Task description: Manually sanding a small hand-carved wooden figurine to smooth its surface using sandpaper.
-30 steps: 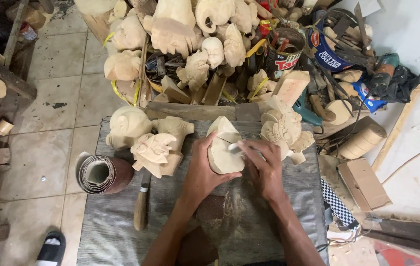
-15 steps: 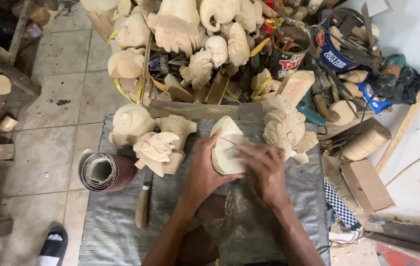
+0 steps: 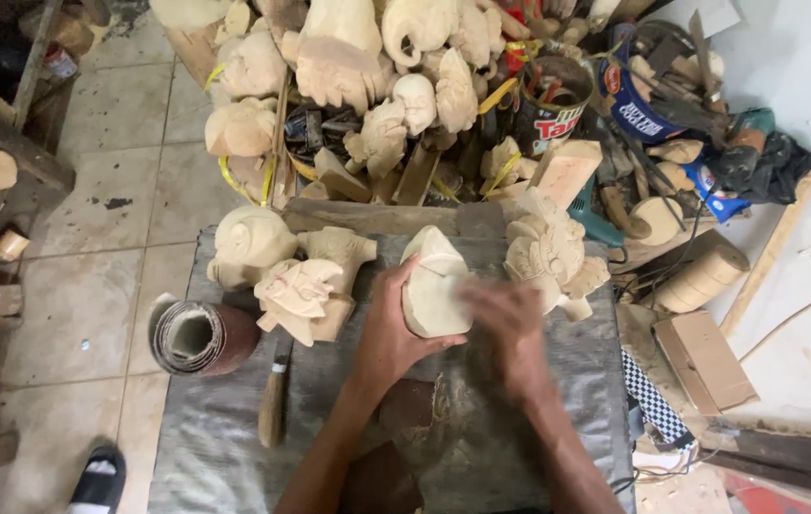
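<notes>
On the grey cloth (image 3: pixel 234 447) spread over the near floor, a pale wooden carving (image 3: pixel 432 286) sits at the centre, held up off the cloth. The left hand (image 3: pixel 388 333) is closed around its left side, thumb over the near edge, fingers wrapped behind. The right hand (image 3: pixel 510 324) lies against the carving's right face; it is blurred, so I cannot tell whether it grips a small tool or a scrap of sandpaper, or only presses with bare fingers.

Several risks follow from this layout. The blur suggests quick strokes, and the left thumb lies close to the worked face, so a slip could scrape or cut it. Only one hand holds the carving, with nothing bracing it from below; a hard push from the right could twist it loose and drop it onto the cloth, chipping thin edges.

Crowding adds to this. Just left of the left hand stand two finished heads (image 3: pixel 305 295), and another ornate carving (image 3: pixel 553 252) stands just right of the right hand. A wide elbow swing or a jolted piece could knock these over, and their fine detail looks brittle. A chisel (image 3: pixel 274 405) lies on the cloth near the left forearm, where the arm could nudge it. A sandpaper roll (image 3: pixel 201 335) rests at the cloth's left edge and could roll off.

Farther away, a heap of carvings (image 3: pixel 348 57) and cans (image 3: pixel 548 114) is stacked loosely; anything bumped there could slide down toward the work.
</notes>
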